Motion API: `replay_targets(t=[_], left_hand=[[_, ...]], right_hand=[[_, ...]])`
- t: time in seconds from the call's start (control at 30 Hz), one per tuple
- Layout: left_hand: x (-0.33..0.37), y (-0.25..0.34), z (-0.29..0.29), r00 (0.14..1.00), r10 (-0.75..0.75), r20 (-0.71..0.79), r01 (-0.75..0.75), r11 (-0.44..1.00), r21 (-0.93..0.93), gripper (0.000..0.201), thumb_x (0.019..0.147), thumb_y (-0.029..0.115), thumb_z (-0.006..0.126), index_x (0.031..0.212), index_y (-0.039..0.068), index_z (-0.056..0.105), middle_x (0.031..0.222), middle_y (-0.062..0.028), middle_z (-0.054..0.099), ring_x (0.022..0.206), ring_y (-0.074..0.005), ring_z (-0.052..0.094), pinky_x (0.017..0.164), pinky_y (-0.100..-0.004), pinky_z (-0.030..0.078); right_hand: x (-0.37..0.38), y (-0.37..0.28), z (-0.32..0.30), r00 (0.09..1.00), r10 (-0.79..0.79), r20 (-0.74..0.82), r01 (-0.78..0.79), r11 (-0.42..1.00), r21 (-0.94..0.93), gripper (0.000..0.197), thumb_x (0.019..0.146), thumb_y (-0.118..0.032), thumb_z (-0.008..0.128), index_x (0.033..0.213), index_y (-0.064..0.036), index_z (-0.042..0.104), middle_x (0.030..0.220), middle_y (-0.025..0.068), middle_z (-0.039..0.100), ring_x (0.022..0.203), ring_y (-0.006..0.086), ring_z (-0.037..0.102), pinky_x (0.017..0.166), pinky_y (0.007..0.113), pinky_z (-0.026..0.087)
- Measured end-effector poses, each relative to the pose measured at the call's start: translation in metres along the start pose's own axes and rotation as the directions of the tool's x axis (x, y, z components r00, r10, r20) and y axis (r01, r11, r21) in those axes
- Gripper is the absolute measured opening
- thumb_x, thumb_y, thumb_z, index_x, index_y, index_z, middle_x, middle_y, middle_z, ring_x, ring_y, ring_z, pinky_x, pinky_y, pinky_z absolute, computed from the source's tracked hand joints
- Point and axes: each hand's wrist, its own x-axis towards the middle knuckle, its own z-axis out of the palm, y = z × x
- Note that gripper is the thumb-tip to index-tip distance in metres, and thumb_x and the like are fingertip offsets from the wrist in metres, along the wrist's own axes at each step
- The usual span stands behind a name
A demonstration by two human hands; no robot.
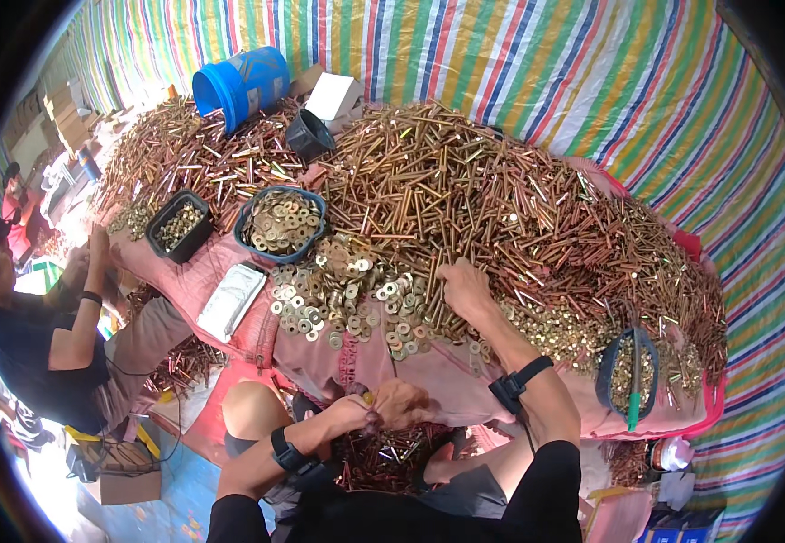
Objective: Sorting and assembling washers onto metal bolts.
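Low in front of my body, my left hand [398,404] is curled closed. A small yellowish bit shows by its fingers, too small to name. My right hand [467,288] reaches to the near edge of a heap of long copper-coloured bolts [428,190]. Its fingers bend down and together onto the bolts, and their tips are partly hidden. Just left of it, flat round washers [397,312] lie spread on the pink cloth [419,373]. More washers fill a blue tub [244,237] farther left. Small brass-coloured nuts [551,337] are scattered right of my right forearm.
A black tub [200,247] of nuts and a white packet [231,301] lie left. At right stands a dark blue tub [604,376] with a green strip across it. A blue bucket [243,86] lies tipped on the heap. Another person [44,335] sits at left.
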Motion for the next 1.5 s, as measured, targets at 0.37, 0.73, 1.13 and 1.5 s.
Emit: replay_targets(t=[0.37, 0.73, 1.13, 1.5], left_hand=[[-0.004, -0.01, 0.022, 0.979, 0.021, -0.201, -0.028, 0.999, -0.035, 0.028, 0.086, 0.033, 0.074, 0.103, 0.011, 0.073, 0.092, -0.0141, 0.073, 0.082, -0.0341, 0.07, 0.07, -0.0416, 0.054], [-0.001, 0.032, -0.021, 0.998, -0.046, 0.044, 0.043, 0.997, 0.061, 0.032, 0.097, 0.025, 0.062, 0.123, 0.007, 0.064, 0.102, -0.0177, 0.072, 0.093, -0.0399, 0.068, 0.078, -0.0461, 0.055], [0.006, 0.026, -0.011, 0.997, -0.043, -0.071, 0.04, 0.998, -0.038, 0.034, 0.097, 0.034, 0.064, 0.118, 0.007, 0.067, 0.099, -0.0216, 0.071, 0.093, -0.0412, 0.069, 0.077, -0.046, 0.055], [0.025, 0.008, -0.023, 0.746, -0.384, -0.544, 0.059, 0.852, -0.521, 0.029, 0.097, 0.012, 0.065, 0.122, -0.002, 0.063, 0.093, -0.0077, 0.073, 0.084, -0.0142, 0.069, 0.071, -0.0294, 0.055]], right_hand=[[-0.004, 0.001, -0.021, 0.885, -0.449, 0.121, 0.465, 0.85, -0.247, 0.024, 0.085, 0.004, 0.054, 0.105, -0.0075, 0.059, 0.105, 0.018, 0.048, 0.093, 0.0369, 0.058, 0.078, 0.05, 0.046], [0.018, -0.022, -0.037, 0.929, 0.33, 0.165, -0.367, 0.787, 0.496, 0.017, 0.09, -0.012, 0.059, 0.098, 0.0036, 0.057, 0.083, 0.0124, 0.061, 0.068, 0.0187, 0.059, 0.063, 0.035, 0.051], [0.031, -0.02, -0.005, 0.981, 0.166, 0.098, -0.157, 0.983, -0.096, 0.041, 0.082, -0.029, 0.069, 0.071, 0.0099, 0.066, 0.074, 0.0276, 0.069, 0.074, 0.0425, 0.07, 0.071, 0.049, 0.055], [-0.018, -0.028, -0.045, 0.855, 0.221, 0.47, -0.51, 0.531, 0.677, 0.027, 0.091, -0.025, 0.074, 0.077, -0.0046, 0.065, 0.057, 0.0004, 0.058, 0.043, 0.0063, 0.054, 0.037, 0.02, 0.038]])
